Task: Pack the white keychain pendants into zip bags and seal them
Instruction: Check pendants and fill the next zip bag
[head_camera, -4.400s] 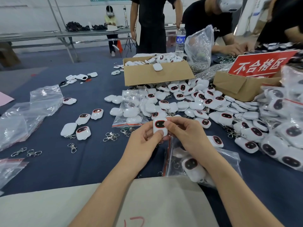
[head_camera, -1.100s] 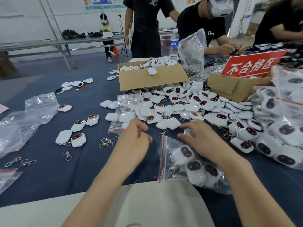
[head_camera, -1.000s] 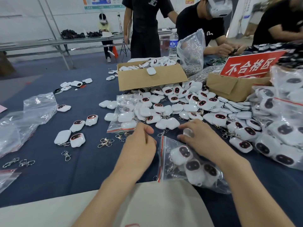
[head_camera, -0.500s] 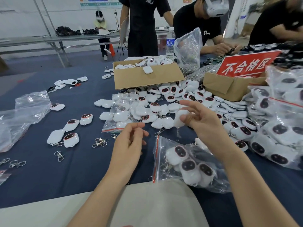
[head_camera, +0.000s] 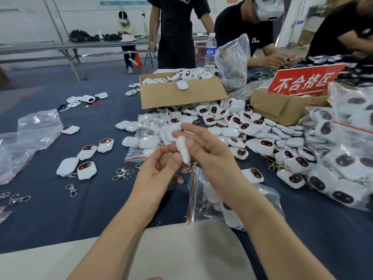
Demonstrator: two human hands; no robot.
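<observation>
My right hand (head_camera: 210, 156) pinches a white keychain pendant (head_camera: 183, 150) edge-on, with its metal clasp hanging below, above the table's middle. My left hand (head_camera: 159, 170) is raised beside it, its fingertips touching the pendant's lower left side. Under my right forearm lies a clear zip bag (head_camera: 232, 201) with a red seal strip, its mouth to the left, holding several pendants. A large heap of loose pendants (head_camera: 242, 126) spreads across the dark blue cloth behind my hands.
A cardboard box (head_camera: 181, 93) full of pendants stands behind the heap. A second box with a red sign (head_camera: 302, 83) sits at right, beside filled bags (head_camera: 343, 158). Another filled zip bag (head_camera: 147, 138), empty bags (head_camera: 26, 138), loose clasps (head_camera: 123, 173) and pendants lie left. People work across the table.
My right hand picked a pendant from the heap and lifted it toward me, turning it edge-on. My left hand rose from the table to meet it.
</observation>
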